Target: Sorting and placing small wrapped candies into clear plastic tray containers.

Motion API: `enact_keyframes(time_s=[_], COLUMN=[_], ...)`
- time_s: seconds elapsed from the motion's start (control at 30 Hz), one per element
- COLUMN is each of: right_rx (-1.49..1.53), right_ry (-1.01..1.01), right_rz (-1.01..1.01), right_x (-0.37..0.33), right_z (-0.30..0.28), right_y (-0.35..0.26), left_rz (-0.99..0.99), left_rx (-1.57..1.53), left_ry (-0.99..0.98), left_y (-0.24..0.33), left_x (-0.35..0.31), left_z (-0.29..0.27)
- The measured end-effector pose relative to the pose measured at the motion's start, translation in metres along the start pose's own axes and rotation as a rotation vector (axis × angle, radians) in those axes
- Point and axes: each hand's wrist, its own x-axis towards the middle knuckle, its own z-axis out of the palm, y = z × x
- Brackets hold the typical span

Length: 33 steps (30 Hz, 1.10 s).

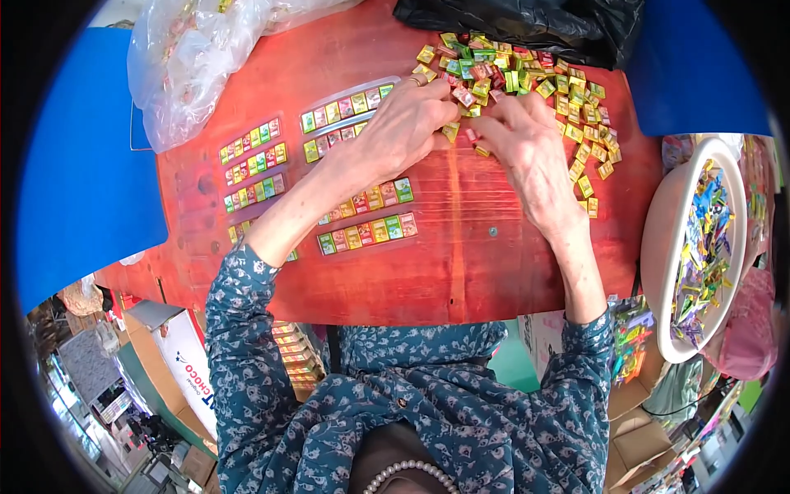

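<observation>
Small, brightly coloured candy boxes lie in a loose pile (502, 70) on the red table. At the pile's near edge my left hand (407, 119) has its fingers curled around small boxes, a yellow one (450, 132) showing at the fingertips. Close beside it, my right hand (531, 148) is pinched on a small box (482, 151), mostly covered by the fingers. Beneath and beyond my left forearm are clear plastic trays (369, 244) filled with neat rows of these boxes. Another group of filled trays (253, 152) lies farther left, partly hidden by my arm.
A clear plastic bag (185, 74) sits at the far left, and a black plastic bag (535, 25) lies behind the pile. At the right stands a white basin (654, 247) of colourful small pieces. Cardboard boxes (160, 354) stand below the table's near edge (444, 317).
</observation>
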Motion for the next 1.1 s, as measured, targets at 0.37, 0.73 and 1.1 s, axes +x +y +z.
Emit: enact_keyframes(time_s=[0.37,0.73,1.1], right_rx=[0.121,0.26,0.247], right_ry=[0.009,0.008,0.014], right_rz=[0.124,0.448,0.419], right_x=[-0.015,-0.044,-0.031], right_z=[-0.006,0.0,0.0], right_y=[-0.003,-0.02,-0.011], left_rz=[0.039,0.086,0.062], left_rx=[-0.052,-0.078,-0.088], left_ry=[0.0,-0.092,-0.034], left_y=[0.0,0.005,0.012], left_x=[-0.002,0.01,0.01], left_z=[-0.002,0.006,0.018])
